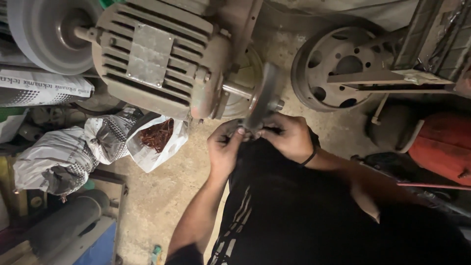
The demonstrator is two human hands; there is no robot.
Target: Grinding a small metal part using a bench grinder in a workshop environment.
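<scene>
A big finned electric motor [157, 56] lies at the top, with a thin grinding wheel [262, 95] spinning edge-on at the right end of its shaft. Just under the wheel's lower rim my left hand [224, 147] and my right hand [289, 136] pinch a small dark metal piece [249, 130] between their fingertips and hold it against the wheel. The piece is mostly hidden by my fingers. A dark band circles my right wrist. My dark trousers fill the lower middle.
A large grey pulley [41, 32] sits on the motor's left end. White plastic bags [147, 140], one open with reddish wire scraps, lie on the concrete floor at left. A spoked metal wheel [333, 66] leans at top right, a red cylinder [441, 142] at right.
</scene>
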